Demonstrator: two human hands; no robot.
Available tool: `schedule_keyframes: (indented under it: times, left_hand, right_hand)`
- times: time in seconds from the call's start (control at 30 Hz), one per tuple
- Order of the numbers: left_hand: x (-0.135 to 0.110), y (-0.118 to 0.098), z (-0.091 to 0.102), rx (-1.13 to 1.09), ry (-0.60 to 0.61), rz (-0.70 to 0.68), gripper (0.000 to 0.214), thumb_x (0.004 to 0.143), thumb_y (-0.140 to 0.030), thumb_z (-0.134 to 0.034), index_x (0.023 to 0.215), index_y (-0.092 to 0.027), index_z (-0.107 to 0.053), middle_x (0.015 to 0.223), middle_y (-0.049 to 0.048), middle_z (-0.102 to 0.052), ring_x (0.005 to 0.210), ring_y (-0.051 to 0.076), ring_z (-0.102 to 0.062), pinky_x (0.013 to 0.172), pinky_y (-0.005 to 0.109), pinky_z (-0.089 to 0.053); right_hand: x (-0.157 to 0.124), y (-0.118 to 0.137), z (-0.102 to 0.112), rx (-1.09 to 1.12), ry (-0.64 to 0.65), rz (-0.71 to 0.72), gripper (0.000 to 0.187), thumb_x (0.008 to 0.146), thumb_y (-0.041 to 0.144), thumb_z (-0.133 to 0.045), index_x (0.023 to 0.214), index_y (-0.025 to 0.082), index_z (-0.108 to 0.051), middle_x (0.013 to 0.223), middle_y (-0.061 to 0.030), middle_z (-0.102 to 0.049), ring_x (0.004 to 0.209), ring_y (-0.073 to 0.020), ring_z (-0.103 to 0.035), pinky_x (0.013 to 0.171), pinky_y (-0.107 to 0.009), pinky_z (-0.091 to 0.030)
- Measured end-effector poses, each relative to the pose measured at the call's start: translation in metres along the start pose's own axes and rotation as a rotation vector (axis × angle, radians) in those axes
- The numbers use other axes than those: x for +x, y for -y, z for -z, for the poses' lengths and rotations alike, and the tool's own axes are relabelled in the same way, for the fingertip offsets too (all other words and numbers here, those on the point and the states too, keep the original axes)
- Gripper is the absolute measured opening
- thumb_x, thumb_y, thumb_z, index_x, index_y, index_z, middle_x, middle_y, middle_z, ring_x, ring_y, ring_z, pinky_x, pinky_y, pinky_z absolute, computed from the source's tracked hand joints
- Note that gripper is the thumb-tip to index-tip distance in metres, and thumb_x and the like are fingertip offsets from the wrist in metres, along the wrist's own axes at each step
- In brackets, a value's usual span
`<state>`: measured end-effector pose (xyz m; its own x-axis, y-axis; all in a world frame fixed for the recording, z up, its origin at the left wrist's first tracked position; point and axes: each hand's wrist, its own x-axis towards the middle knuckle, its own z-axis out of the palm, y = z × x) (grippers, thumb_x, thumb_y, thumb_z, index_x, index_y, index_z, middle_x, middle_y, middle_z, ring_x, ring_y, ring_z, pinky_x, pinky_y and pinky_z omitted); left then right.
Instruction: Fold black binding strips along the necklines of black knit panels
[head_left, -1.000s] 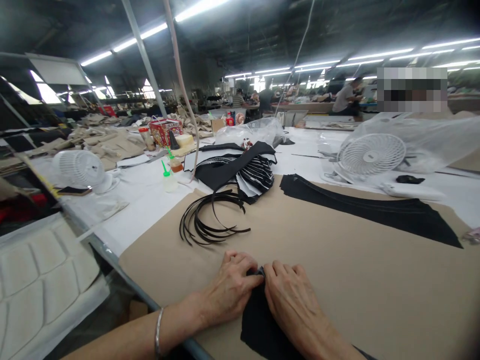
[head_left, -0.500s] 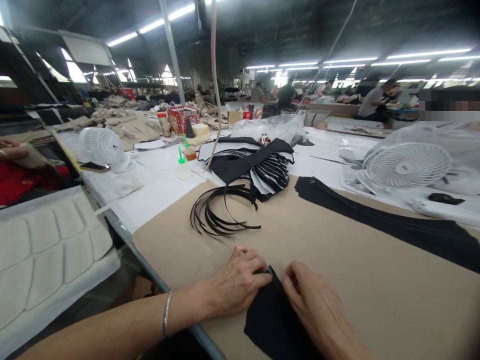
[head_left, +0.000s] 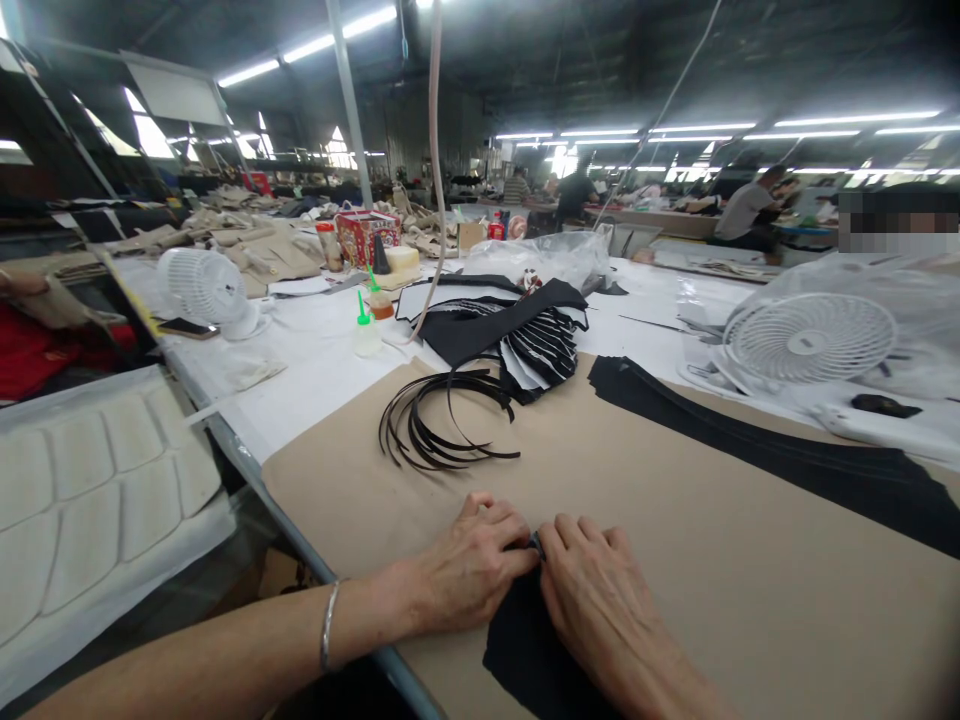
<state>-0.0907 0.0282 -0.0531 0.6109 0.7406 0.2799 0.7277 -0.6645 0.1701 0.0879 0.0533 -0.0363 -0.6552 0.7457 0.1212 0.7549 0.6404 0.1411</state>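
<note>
A black fabric piece [head_left: 521, 645] lies on the tan sheet [head_left: 750, 560] close to me. My left hand [head_left: 472, 560], with a silver bracelet on its wrist, has its fingers closed on the far edge of this piece. Right beside it, my right hand [head_left: 600, 590] presses its bent fingers together on the same edge, the fingertips of both hands nearly touching. A small folded bit of the edge shows between them; the rest is hidden under my fingers. Beyond my hands, a loose bundle of thin black strips [head_left: 427, 430] curves across the sheet.
Behind the strips sits a fanned stack of black pieces with white backs [head_left: 540, 345]. Long black pieces [head_left: 735, 440] lie at right, near a white fan [head_left: 810, 338]. Green-tipped bottles [head_left: 366, 335] and another white fan [head_left: 201, 288] stand at left. People work farther back.
My right hand has moved left and come down onto the black fabric's edge next to my left hand. The left hand has stayed in place.
</note>
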Motion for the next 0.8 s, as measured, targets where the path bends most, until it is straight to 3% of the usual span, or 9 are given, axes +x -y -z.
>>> schedule_keyframes:
  times: [0.23,0.4,0.53,0.8]
  left_hand:
    - [0.000,0.001,-0.002,0.006,-0.015,-0.009,0.015,0.087,-0.014,-0.048,0.097,-0.020,-0.056,0.099,0.0026,-0.059,0.096,0.018,-0.050,0.091,0.039,-0.028]
    - [0.000,0.000,0.000,0.018,-0.025,-0.025,0.016,0.088,-0.014,-0.047,0.099,-0.020,-0.057,0.098,0.0031,-0.060,0.095,0.018,-0.051,0.091,0.039,-0.028]
    - [0.001,0.000,0.000,0.004,-0.031,-0.025,0.020,0.089,-0.014,-0.046,0.106,-0.020,-0.056,0.096,0.0036,-0.061,0.095,0.018,-0.052,0.090,0.039,-0.028]
    - [0.001,0.000,0.001,0.048,-0.026,-0.036,0.014,0.088,-0.013,-0.049,0.098,-0.019,-0.056,0.092,0.0020,-0.061,0.094,0.018,-0.052,0.088,0.038,-0.029]
  right_hand:
    - [-0.001,0.006,-0.006,-0.128,-0.051,0.017,0.017,0.074,0.002,-0.055,0.076,0.019,-0.056,0.075,-0.0066,-0.057,0.070,-0.0260,-0.053,0.067,-0.040,-0.032]
    - [-0.001,0.005,-0.009,-0.060,-0.053,-0.033,0.020,0.076,0.000,-0.050,0.074,0.020,-0.053,0.073,-0.0054,-0.058,0.070,-0.0243,-0.056,0.066,-0.037,-0.032]
    - [-0.004,-0.001,-0.012,0.100,-0.042,-0.141,0.018,0.082,0.006,-0.047,0.072,0.021,-0.051,0.072,-0.0021,-0.057,0.068,-0.0198,-0.057,0.065,-0.032,-0.033]
    - [-0.005,-0.024,-0.009,0.650,0.167,-0.406,0.017,0.083,0.023,-0.042,0.067,0.022,-0.049,0.060,0.0024,-0.053,0.058,-0.0150,-0.052,0.056,-0.026,-0.034]
